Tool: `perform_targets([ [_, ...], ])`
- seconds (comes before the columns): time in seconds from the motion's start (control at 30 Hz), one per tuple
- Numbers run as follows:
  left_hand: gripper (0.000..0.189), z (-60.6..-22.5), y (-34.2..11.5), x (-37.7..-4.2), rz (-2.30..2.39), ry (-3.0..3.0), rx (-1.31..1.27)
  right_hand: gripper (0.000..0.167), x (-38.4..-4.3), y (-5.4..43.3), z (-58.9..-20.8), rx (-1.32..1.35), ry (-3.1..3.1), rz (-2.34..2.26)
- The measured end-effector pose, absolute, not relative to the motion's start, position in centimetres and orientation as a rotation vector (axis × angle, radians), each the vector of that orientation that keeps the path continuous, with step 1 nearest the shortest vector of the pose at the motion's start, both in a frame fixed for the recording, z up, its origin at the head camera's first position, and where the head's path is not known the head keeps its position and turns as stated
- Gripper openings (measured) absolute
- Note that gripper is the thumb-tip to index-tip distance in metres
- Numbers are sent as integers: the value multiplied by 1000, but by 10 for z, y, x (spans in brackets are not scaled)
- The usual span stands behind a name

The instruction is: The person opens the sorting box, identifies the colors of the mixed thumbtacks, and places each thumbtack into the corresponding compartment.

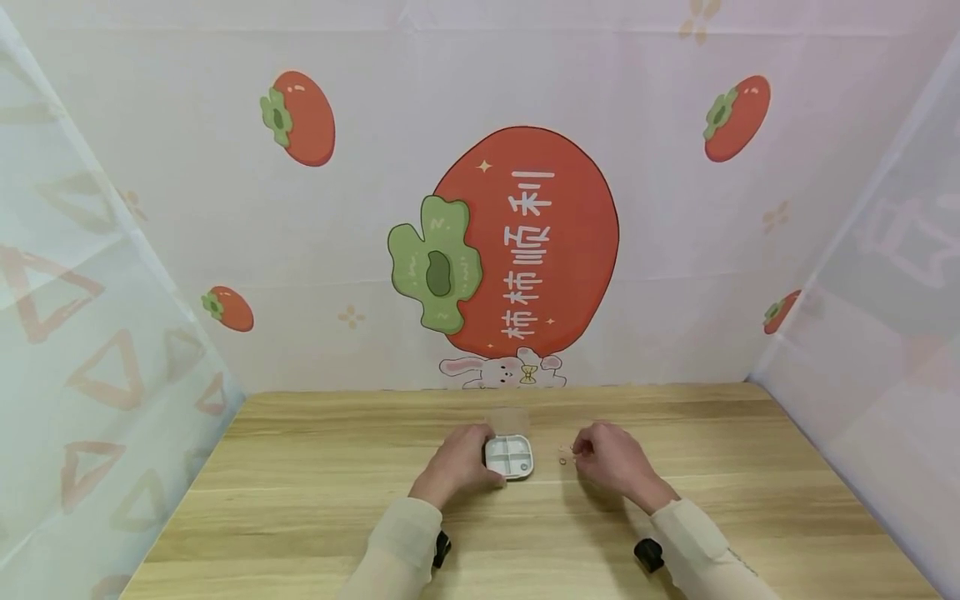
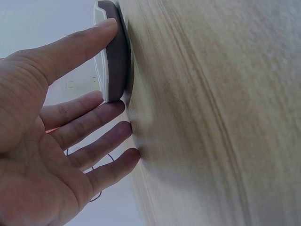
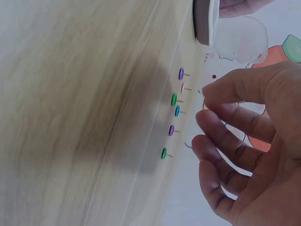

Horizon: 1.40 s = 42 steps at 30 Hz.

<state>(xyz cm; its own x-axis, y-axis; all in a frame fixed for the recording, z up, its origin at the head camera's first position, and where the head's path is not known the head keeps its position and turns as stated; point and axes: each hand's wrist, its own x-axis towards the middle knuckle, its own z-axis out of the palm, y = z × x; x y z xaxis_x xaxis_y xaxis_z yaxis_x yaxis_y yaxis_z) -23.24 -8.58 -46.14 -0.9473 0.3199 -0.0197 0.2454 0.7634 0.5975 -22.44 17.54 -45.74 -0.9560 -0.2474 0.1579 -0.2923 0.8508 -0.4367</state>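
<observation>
A small pill box [image 1: 509,457], white inside with four compartments, lies on the table with its clear lid [image 1: 508,421] folded back. One tiny round piece sits in its lower right compartment. In the left wrist view the dark side of the pill box [image 2: 116,56] shows. My left hand [image 1: 461,461] grips the box, thumb on the near side and forefinger at the far side. Several coloured studs [image 3: 174,100], discs with thin upright pins, stand in a row. Above them is my right hand [image 1: 611,458], fingers half curled; nothing shows between its fingertips [image 3: 211,89].
The wooden table [image 1: 315,500] meets a printed cloth wall [image 1: 360,208] at the back. Cloth panels stand on both sides. A dark wrist device [image 1: 648,554] is strapped by the right sleeve, and another [image 1: 442,549] by the left.
</observation>
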Motion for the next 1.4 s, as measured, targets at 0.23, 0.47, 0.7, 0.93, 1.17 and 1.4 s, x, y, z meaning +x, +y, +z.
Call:
perform_targets([
  [0.23,57,-463,-87,-230,956,2827,442,15,-223,181,-464,454,-2910,706],
  [0.47,58,-465,-87,-230,950,2832,453,15,-226,181,-470,460,-2907,705],
  [0.7,58,-464,-86,-232,925,2850,478,12,-229,180,-473,434,-2922,692],
  [0.93,58,-464,-86,-233,917,2859,498,19,-230,177,-475,414,-2933,678],
  [1.17,58,-463,-85,-232,923,2851,486,20,-229,176,-473,405,-2927,669],
  [1.4,58,-463,-85,-233,915,2852,481,20,-229,176,-473,396,-2925,653],
])
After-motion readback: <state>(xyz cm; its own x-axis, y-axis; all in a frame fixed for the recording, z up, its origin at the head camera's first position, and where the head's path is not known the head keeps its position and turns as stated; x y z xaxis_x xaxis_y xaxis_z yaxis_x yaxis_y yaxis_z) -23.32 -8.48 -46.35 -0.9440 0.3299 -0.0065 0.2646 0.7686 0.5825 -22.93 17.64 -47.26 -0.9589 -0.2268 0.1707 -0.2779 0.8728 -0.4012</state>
